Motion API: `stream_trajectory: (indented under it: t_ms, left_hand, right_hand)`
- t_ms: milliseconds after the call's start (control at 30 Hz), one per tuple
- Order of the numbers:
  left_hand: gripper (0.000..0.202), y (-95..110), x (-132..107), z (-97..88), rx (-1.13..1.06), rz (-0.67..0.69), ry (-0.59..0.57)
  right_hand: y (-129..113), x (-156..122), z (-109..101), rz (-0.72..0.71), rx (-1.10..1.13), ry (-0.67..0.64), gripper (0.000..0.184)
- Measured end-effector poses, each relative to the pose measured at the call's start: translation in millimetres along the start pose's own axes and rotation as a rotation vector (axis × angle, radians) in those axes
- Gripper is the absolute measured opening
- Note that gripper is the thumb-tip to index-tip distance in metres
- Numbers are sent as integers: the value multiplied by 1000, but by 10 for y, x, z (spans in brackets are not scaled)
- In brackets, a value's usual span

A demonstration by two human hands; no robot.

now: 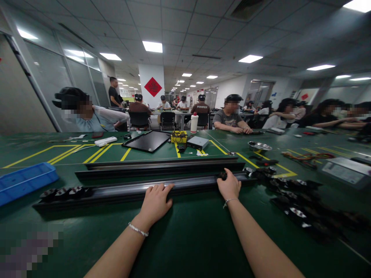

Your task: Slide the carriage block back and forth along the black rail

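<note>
A long black metal rail lies across the green table in front of me. My left hand rests on its near edge, fingers stretched over it. My right hand is closed on a small black part at the rail's top, near its right end. Small black-and-white parts sit in a row at the rail's left end. Two more black rails lie parallel just behind.
A blue plastic bin stands at the left. A heap of small black parts spreads to the right. Behind are a black tablet, a yellow box, a grey box, a metal bowl and several seated people.
</note>
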State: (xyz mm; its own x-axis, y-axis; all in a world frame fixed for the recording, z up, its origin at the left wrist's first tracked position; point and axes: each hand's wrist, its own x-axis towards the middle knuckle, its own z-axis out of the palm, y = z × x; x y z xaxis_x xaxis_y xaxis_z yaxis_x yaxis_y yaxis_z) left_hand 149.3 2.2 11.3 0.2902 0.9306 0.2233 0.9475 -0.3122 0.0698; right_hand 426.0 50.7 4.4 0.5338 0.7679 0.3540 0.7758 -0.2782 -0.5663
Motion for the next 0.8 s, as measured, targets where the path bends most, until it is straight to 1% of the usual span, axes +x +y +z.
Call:
stream_trajectory:
  t_ms: [133,367,633,800]
  left_hand:
    - [49,-16,5,20,-4,3,10]
    - [49,-40,-1,41,-24,20,36]
    - [51,-2,0,-22,-20,-16,-31]
    - [51,7,0,-22,-37,-8,-14]
  right_hand:
    - [44,23,6,20,22,24,56]
    - [85,45,47,-2,41,60,56]
    - [107,48,72,-45,59,123,54]
    - [98,44,60,-54,66,132,51]
